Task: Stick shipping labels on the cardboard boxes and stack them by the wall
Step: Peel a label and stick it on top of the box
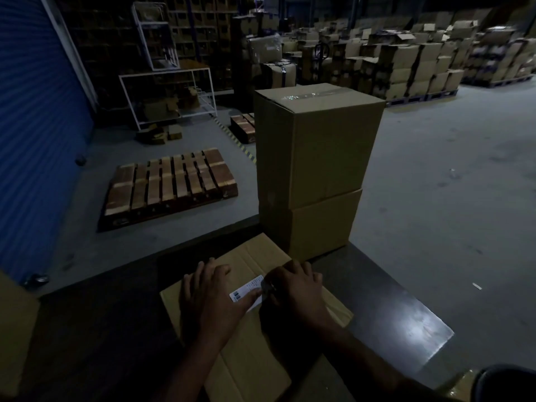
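Note:
A flattened cardboard box [249,352] lies on the dark table in front of me. A white shipping label [246,289] with a barcode lies on it between my hands. My left hand [213,297] lies flat on the cardboard, its thumb pressing the label's lower edge. My right hand [295,288] has its fingers curled at the label's right end, pinching what looks like the label or its backing. Behind them, two sealed cardboard boxes [313,169] stand stacked on the table's far edge.
A dark table [385,309] carries the boxes. On the floor to the left lies a wooden pallet [171,184], beside a blue roller door [37,126]. White metal racks [171,94] stand behind. Stacked cartons on pallets [406,62] fill the back right. Another carton edge [14,329] sits at far left.

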Motion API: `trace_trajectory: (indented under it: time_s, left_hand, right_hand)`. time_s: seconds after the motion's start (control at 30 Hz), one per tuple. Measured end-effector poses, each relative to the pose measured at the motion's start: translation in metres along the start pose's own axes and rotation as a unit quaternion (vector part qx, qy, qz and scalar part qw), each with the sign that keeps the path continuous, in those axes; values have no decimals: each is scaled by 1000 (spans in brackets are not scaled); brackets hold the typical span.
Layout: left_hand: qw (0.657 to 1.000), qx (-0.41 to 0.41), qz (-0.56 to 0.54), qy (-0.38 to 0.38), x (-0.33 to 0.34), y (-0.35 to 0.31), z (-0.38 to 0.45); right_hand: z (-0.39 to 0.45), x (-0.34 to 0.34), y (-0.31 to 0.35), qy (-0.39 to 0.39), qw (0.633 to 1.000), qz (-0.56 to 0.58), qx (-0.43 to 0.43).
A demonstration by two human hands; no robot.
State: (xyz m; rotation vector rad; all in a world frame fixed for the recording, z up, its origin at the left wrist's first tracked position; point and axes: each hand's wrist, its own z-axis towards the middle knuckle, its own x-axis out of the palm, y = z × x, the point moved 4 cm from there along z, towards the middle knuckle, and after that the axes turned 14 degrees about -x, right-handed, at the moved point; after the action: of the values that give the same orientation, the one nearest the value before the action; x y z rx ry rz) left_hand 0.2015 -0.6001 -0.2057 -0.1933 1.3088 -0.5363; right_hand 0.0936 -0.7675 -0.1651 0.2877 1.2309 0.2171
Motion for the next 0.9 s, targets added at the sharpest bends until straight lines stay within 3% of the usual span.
trace_trajectory:
  time_s: [0.17,0.4,0.57,0.9]
  left_hand:
    - [1000,-2,-10,4,-1,0,0]
    - [1000,-15,-9,19,-7,-3,-2]
    - [994,-73,-35,69,-15,1,11]
    - [974,-216,-7,64,-54,64,10]
  right_hand:
    - [-2,4,-2,-11,1000,-14,2]
    - [-13,-11,-6,-52,997,65,-1]
    - [-60,-27,-2,-57,996,-64,27]
    - [-85,-12,0,-157,979,-94,92]
